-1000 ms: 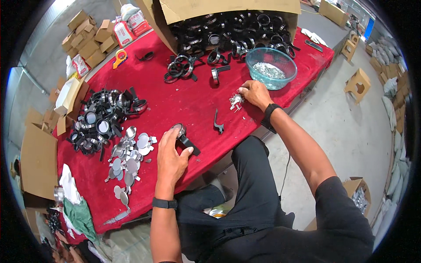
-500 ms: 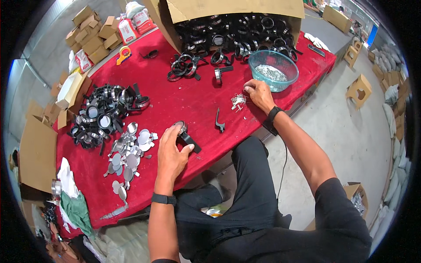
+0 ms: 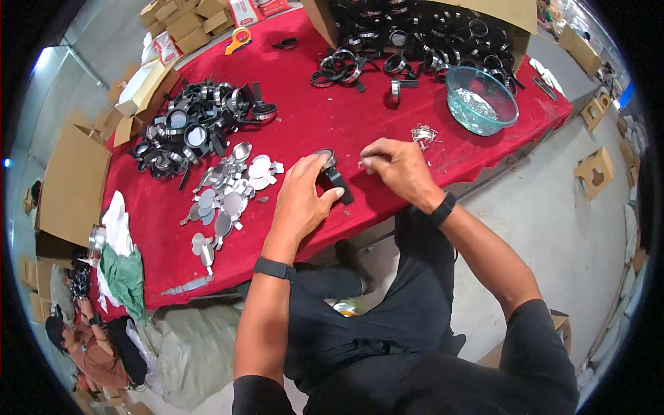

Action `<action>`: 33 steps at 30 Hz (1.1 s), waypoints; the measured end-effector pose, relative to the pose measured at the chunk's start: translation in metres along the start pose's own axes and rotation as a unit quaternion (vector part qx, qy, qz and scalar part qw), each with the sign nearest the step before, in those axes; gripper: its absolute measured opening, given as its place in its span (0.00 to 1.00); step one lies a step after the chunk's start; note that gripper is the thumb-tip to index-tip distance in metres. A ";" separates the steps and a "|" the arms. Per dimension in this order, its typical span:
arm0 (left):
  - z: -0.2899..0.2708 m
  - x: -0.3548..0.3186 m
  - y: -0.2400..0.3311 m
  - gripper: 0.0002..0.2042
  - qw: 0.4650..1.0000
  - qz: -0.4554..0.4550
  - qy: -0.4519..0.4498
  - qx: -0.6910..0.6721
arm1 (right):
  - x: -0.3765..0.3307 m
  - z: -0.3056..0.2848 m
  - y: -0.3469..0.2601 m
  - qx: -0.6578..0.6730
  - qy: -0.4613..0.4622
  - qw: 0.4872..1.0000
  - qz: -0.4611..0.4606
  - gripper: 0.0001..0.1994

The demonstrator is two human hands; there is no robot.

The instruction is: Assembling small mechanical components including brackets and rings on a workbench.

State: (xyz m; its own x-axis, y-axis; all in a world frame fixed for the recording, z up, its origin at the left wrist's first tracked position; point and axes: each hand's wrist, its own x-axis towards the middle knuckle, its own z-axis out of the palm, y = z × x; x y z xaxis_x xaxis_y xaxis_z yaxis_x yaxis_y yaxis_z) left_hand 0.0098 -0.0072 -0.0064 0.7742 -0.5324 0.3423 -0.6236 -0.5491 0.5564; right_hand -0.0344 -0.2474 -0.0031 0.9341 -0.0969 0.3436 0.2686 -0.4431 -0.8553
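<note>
My left hand lies on the table with thumb and fingers curled round a ring-shaped metal part with a black handle. Close to its right, my right hand pinches a tiny silvery pin between thumb and forefinger. Beyond the right hand lies a small heap of silvery pins. A clear bluish bowl with more small metal pieces stands behind that heap. Left of my left hand are loose round metal discs with tabs.
A red cloth covers the table. Piled black-handled rings are at the left, and a cardboard box full of them at the back. A yellow tape dispenser lies far left. Another person is at lower left.
My right hand has moved from the pin heap toward my left hand, pinching a small pin. My left hand stays at the black-handled ring. The whole view has shifted.
</note>
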 end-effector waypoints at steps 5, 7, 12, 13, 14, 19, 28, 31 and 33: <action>-0.002 0.003 -0.007 0.27 1.000 -0.007 -0.011 -0.015 | 0.003 0.032 -0.001 -0.076 0.019 0.977 -0.196 0.06; -0.001 0.005 -0.013 0.25 1.000 0.005 -0.021 0.003 | 0.005 0.038 -0.001 -0.073 0.023 0.974 -0.215 0.07; 0.002 0.008 -0.013 0.22 1.000 -0.003 -0.014 -0.018 | 0.012 0.043 0.012 -0.155 0.055 0.940 -0.300 0.08; 0.001 0.009 -0.012 0.21 1.000 -0.009 -0.014 -0.025 | 0.011 0.044 0.011 -0.155 0.054 0.940 -0.300 0.08; 0.002 0.009 -0.011 0.21 1.000 -0.009 -0.014 -0.025 | 0.010 0.044 0.011 -0.168 0.057 0.934 -0.311 0.08; -0.001 0.011 -0.008 0.20 1.000 -0.015 -0.009 -0.019 | 0.009 0.051 0.009 -0.182 0.060 0.916 -0.352 0.10; -0.002 0.016 -0.001 0.17 0.999 -0.049 0.000 -0.017 | 0.000 0.063 0.006 -0.121 0.108 0.960 -0.229 0.10; -0.003 0.015 -0.003 0.17 0.998 -0.058 0.002 -0.019 | -0.007 0.068 -0.001 -0.012 0.096 0.989 -0.113 0.10; -0.003 0.017 -0.005 0.17 0.998 -0.056 -0.002 -0.021 | -0.010 0.071 -0.002 -0.014 0.125 0.985 -0.121 0.10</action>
State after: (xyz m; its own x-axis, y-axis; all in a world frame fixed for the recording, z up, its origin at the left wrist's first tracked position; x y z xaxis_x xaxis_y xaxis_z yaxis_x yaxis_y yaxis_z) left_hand 0.0264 -0.0118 -0.0007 0.8387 -0.4716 0.2725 -0.5273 -0.5776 0.6232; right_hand -0.0276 -0.1823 -0.0322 0.7553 -0.2010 0.6238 0.4660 -0.5046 -0.7268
